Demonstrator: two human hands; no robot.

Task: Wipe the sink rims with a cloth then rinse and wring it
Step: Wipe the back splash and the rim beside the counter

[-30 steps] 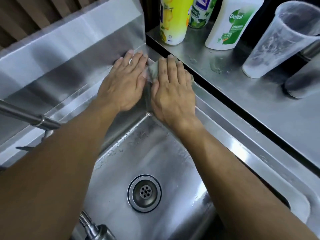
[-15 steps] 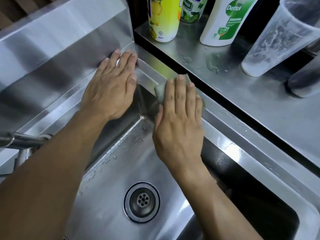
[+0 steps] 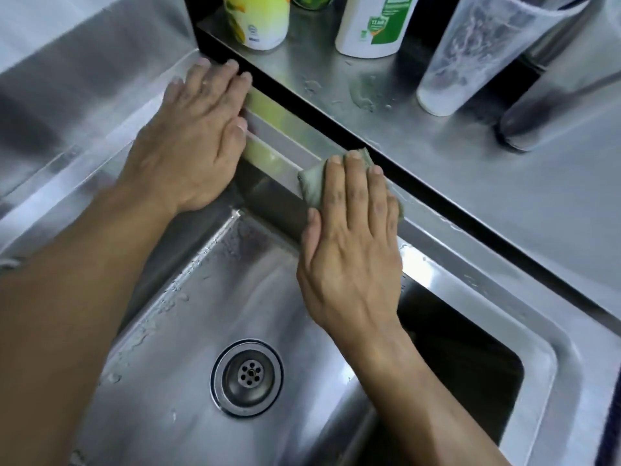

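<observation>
Right hand (image 3: 349, 250) presses the cloth (image 3: 311, 186) flat onto the sink rim (image 3: 437, 260), fingers (image 3: 356, 183) extended; left hand (image 3: 191, 142) rests open, apparently empty.

Sink (image 3: 524, 317): brushed stainless steel, glossy, wet with droplets. Bench (image 3: 487, 183): same steel, duller sheen, small puddles. Cloth (image 3: 312, 185): grey-green fabric, matt, damp-looking. Cup (image 3: 470, 52): cloudy translucent plastic. Bottles (image 3: 369, 28): smooth glossy plastic.
</observation>
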